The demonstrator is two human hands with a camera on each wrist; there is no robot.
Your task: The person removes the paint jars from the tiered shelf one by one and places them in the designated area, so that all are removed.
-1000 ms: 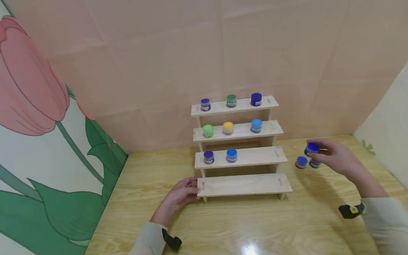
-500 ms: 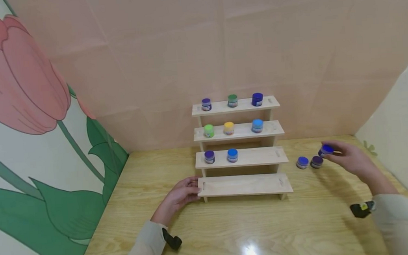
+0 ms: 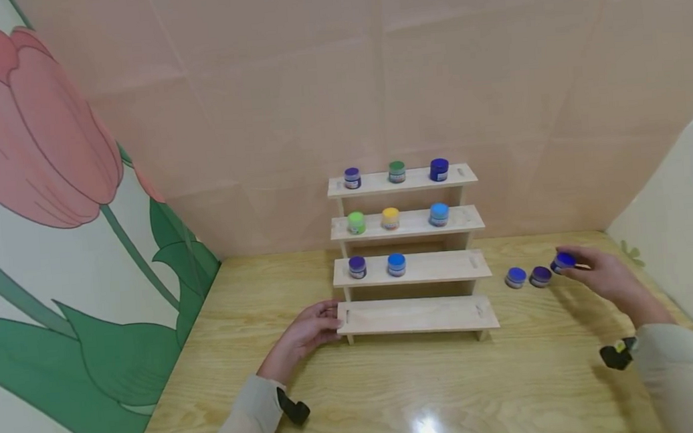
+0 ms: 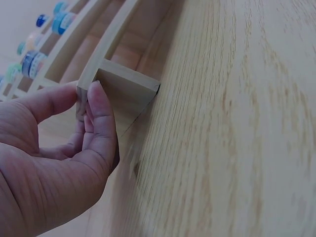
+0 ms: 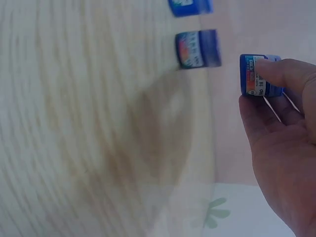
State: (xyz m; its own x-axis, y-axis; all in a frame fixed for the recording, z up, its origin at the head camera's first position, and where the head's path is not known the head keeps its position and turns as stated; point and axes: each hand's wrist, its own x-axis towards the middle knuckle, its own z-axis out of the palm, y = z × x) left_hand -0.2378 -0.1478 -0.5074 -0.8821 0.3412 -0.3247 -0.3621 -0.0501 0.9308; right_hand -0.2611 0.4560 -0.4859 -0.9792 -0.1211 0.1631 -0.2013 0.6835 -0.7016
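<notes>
My left hand [image 3: 307,330] pinches the left end of the bottom step of a four-tier wooden display rack [image 3: 416,314]; the left wrist view shows the thumb and fingers on either side of the board [image 4: 85,84]. At the right, my right hand [image 3: 607,275] holds a small blue paint jar [image 3: 563,262] between thumb and fingers. In the right wrist view this labelled jar [image 5: 254,75] appears just off the table. Beside it on the table stand a dark purple jar [image 3: 540,277] and a blue jar [image 3: 516,277].
Jars in several colours stand on the upper three tiers, among them a green jar [image 3: 397,171], a yellow jar [image 3: 390,218] and a light blue jar [image 3: 396,264]. A pinkish sheet [image 3: 279,114] hangs behind the wooden table [image 3: 359,397]. Flower-painted walls flank both sides.
My right hand has carried its blue jar to the right, away from above the purple jar, then slightly lower. The left hand stays on the rack.
</notes>
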